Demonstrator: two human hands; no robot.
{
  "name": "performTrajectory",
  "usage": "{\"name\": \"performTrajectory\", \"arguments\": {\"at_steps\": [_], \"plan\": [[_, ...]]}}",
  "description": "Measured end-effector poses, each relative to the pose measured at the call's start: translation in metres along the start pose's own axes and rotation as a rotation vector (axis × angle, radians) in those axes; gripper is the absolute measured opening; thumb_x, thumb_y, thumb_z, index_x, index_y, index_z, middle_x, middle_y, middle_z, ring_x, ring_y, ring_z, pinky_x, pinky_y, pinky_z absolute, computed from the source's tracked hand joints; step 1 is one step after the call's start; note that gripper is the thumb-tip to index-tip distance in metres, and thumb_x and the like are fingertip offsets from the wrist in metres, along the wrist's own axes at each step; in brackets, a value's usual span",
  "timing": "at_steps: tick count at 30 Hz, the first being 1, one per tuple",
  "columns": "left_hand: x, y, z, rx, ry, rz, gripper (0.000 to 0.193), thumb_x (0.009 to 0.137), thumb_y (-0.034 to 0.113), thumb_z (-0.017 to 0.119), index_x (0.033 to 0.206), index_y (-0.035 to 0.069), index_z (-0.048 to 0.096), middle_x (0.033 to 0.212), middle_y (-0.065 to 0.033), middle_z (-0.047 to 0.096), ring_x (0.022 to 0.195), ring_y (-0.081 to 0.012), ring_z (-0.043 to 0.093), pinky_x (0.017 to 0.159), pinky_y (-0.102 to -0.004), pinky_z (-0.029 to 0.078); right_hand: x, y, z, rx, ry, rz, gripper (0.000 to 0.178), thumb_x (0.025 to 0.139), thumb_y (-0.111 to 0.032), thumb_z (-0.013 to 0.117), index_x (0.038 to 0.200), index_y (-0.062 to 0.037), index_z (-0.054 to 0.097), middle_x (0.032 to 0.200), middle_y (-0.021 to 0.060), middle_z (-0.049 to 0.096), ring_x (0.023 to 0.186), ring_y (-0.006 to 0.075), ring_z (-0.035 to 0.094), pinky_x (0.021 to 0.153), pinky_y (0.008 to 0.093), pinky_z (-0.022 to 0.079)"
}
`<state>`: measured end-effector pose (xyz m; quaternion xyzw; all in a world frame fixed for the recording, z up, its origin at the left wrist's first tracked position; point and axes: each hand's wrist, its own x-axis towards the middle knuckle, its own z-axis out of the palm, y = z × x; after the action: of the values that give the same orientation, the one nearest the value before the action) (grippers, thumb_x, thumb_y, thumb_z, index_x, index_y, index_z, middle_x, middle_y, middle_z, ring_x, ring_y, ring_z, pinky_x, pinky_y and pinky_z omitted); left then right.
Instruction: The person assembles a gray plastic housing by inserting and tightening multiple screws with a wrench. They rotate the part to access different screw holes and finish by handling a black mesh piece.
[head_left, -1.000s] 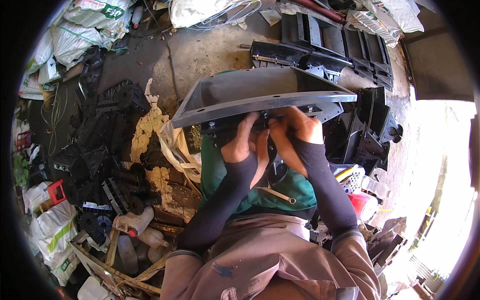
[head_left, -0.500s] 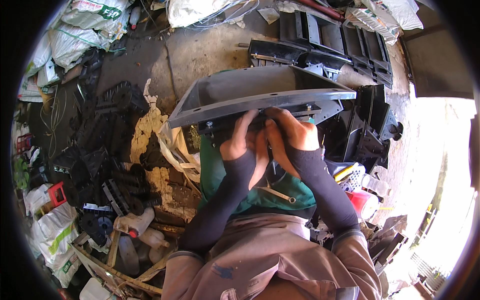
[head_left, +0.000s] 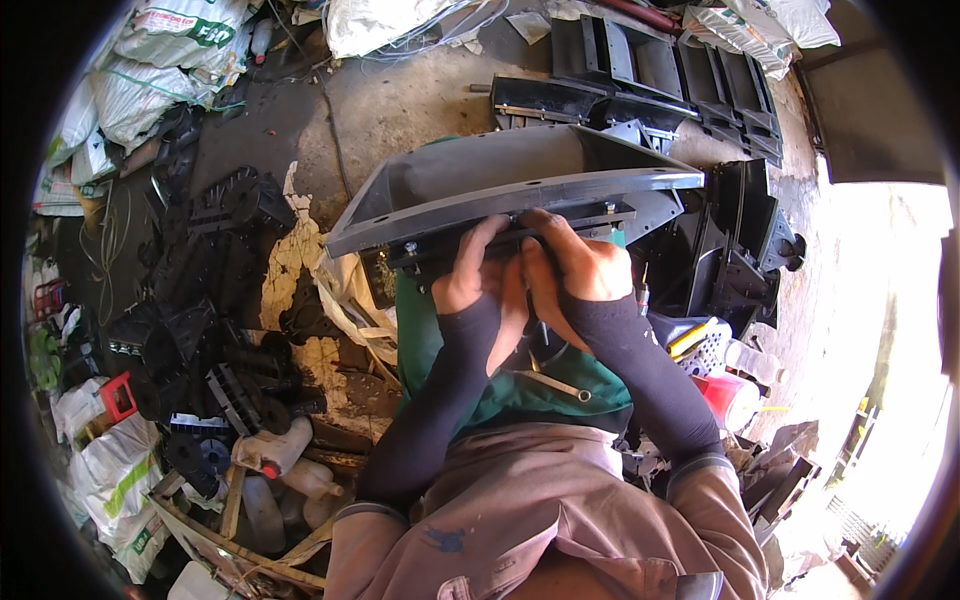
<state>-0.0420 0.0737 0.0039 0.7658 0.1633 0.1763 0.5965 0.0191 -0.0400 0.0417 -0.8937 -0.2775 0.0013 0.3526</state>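
Concrete floor around you. Heap of black metal parts on your left; black metal frames stacked ahead to the right, more black assemblies on the right. White woven sacks piled upper left.

The dark grey metal trough is right in front of you, crosswise over your green trousers, flange edge toward you. A black bar runs under that flange.

Wooden crate at lower left, plastic bottles at it.

Your left hand and right hand are side by side under the flange middle, fingers bent, tips nearly together at the bar. Whatever is between them is hidden; can't make out a grip or the finger gap on either hand.

Ring-ended wrench lies on your lap, untouched. Left bolt and right bolt show along the bar, one out past each hand.
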Motion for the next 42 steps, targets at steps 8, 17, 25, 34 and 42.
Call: {"name": "performTrajectory", "arguments": {"at_steps": [8,17,25,34,42], "plan": [[0.001,-0.002,0.002,-0.053,0.021,-0.032,0.039,0.087,-0.004,0.063,0.125,0.006,0.057,0.09,-0.0108,0.071,0.072,-0.016,0.072,0.066,-0.0277,0.053,-0.003,0.002,0.002,0.068,0.03,-0.005,0.028,0.088,-0.006,0.063,0.116,-0.0021,0.064,0.071,0.0177,0.068,0.06,0.0301,0.069,0.056,0.0359,0.054],[0.001,-0.007,0.003,-0.102,-0.008,0.008,0.038,0.089,-0.004,0.063,0.125,0.006,0.057,0.086,-0.0114,0.071,0.072,-0.0129,0.071,0.066,-0.0273,0.053,-0.005,0.002,-0.003,-0.094,-0.034,-0.059,0.03,0.087,-0.004,0.063,0.117,-0.0015,0.063,0.07,0.0169,0.067,0.059,0.0318,0.068,0.055,0.0373,0.053],[-0.005,-0.007,0.004,-0.093,0.029,-0.047,0.039,0.089,-0.004,0.063,0.127,0.005,0.054,0.084,-0.0115,0.071,0.072,-0.0115,0.07,0.066,-0.0272,0.054,-0.007,0.002,0.0,0.085,-0.066,0.021,0.033,0.088,-0.003,0.062,0.121,-0.0007,0.06,0.074,0.0164,0.067,0.058,0.03,0.068,0.056,0.0358,0.053],[-0.005,-0.01,0.003,0.033,0.052,0.024,0.042,0.087,-0.001,0.066,0.127,0.007,0.054,0.076,-0.0105,0.07,0.066,-0.0151,0.07,0.062,-0.0281,0.053,0.001,-0.007,-0.002,0.211,-0.055,0.173,0.029,0.087,-0.008,0.065,0.116,-0.0016,0.062,0.065,0.0113,0.065,0.054,0.0201,0.065,0.054,0.0306,0.05],[-0.009,-0.019,-0.003,0.026,-0.022,0.056,0.048,0.085,-0.002,0.071,0.129,0.005,0.052,0.094,-0.0114,0.069,0.079,-0.0146,0.07,0.068,-0.0262,0.054,0.0,-0.015,-0.003,0.326,-0.018,0.243,0.021,0.086,-0.008,0.065,0.106,-0.0033,0.065,0.059,0.0054,0.057,0.048,0.0109,0.054,0.051,0.0266,0.045]]}}
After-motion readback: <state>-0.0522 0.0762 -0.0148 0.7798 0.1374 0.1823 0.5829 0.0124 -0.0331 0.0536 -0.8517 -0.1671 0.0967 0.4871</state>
